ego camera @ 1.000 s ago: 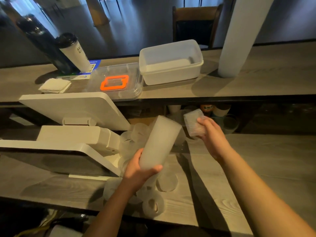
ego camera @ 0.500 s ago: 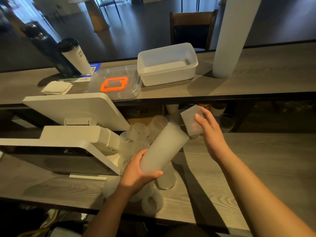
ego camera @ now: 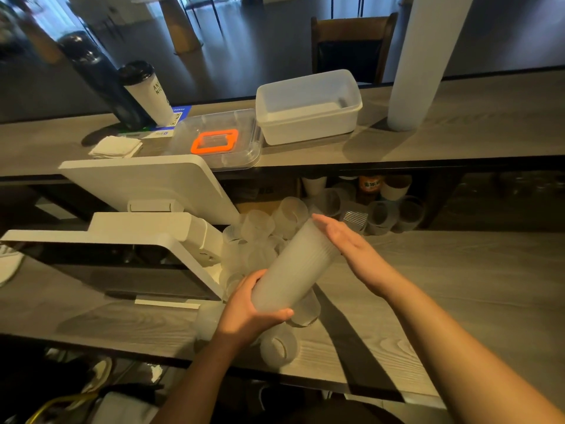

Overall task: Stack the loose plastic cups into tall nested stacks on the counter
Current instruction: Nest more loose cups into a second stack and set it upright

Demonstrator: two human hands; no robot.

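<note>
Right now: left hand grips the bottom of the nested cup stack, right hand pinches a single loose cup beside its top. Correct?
Not quite. The left hand does grip the bottom of the nested cup stack, but the head view shows the right hand with flat, straight fingers pressing on the stack's top end, holding no separate cup.

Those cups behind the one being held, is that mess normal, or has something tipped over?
They do look tumbled: the loose cups lie on their sides in a heap on the counter rather than upright, and one cup lies at the near edge. The left hand grips the tilted nested stack; the right hand presses its top.
</note>
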